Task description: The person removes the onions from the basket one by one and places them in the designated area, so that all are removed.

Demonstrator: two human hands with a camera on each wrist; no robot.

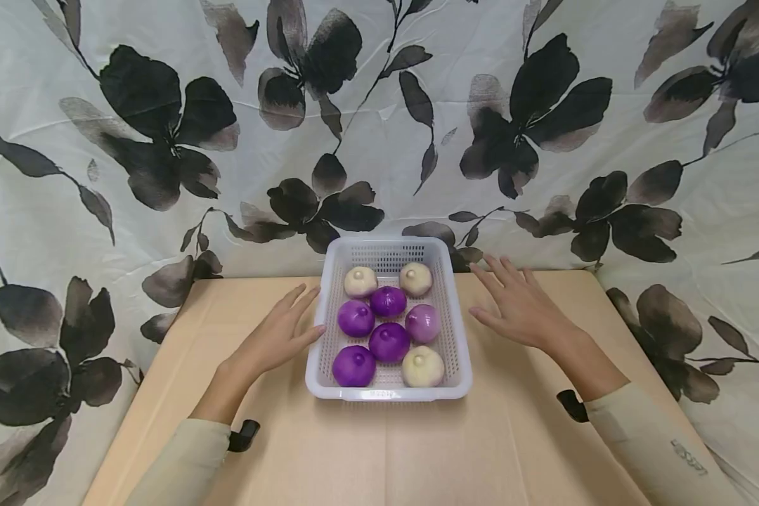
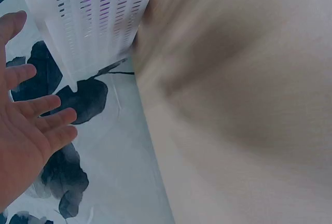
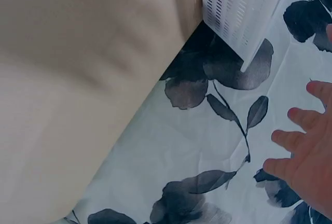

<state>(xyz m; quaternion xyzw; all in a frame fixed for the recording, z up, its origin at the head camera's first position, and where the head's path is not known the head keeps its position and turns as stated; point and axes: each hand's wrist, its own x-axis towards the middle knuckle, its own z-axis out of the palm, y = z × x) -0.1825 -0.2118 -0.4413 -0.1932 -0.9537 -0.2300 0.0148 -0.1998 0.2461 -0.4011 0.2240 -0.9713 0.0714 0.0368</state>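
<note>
A white slotted plastic basket stands on the tan table at its far middle. Inside lie several purple onions and three pale ones. My left hand lies flat just left of the basket, fingers straight, its thumb close to the basket's wall. My right hand hovers open just right of the basket, fingers spread, not touching it. The left wrist view shows the basket wall beyond my spread left hand. In the right wrist view my right hand's fingers are spread below the basket's corner.
A white cloth with dark flower prints hangs behind the table and on both sides. The table's bare tan top reaches toward me in front of the basket. Both forearms wear pale sleeves with a small black device at each wrist.
</note>
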